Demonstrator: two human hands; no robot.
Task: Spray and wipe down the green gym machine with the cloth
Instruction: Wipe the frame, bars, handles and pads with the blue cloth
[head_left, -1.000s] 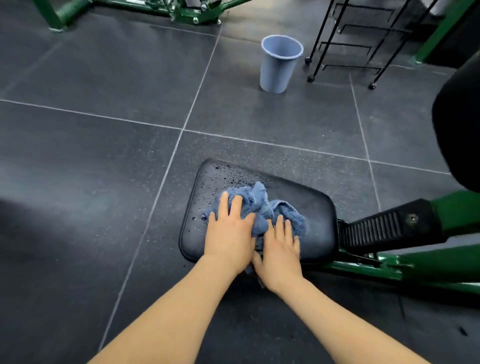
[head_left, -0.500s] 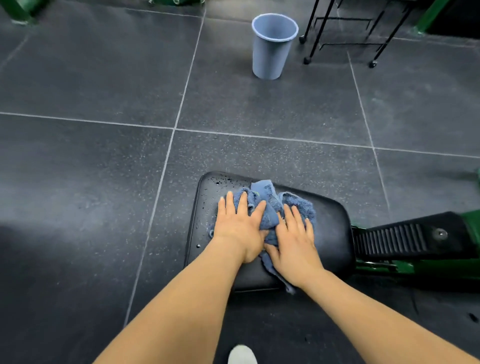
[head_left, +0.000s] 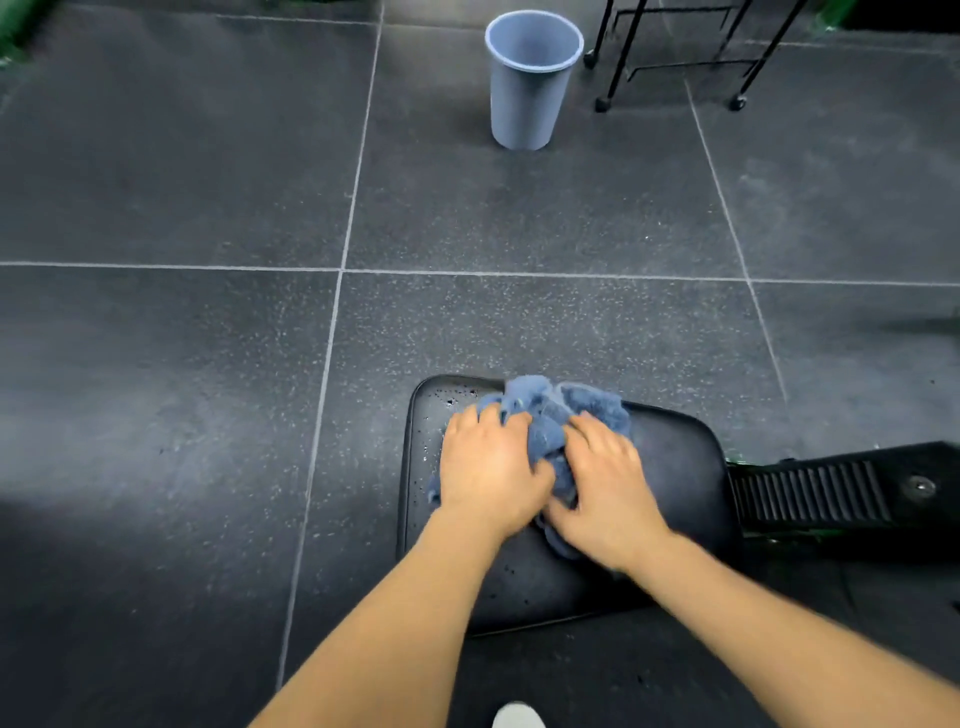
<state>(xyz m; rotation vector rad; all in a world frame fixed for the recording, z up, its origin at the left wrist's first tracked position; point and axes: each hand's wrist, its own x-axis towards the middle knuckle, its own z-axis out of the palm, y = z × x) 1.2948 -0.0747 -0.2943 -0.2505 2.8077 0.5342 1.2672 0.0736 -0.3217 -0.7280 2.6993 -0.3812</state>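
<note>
Both hands — left hand (head_left: 491, 470) and right hand (head_left: 605, 480) — have pushed the crumpled blue terry cloth (head_left: 550, 415) from mid-pad to the far edge of the black padded machine seat (head_left: 670, 457); fewer droplets remain.

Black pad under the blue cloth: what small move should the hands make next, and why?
Probably slide the cloth toward the pad's far-left corner. Both the left hand and the right hand press the bunched cloth on the middle of the black pad, while droplets show beyond the left fingers at that corner, so that patch looks unwiped.
</note>
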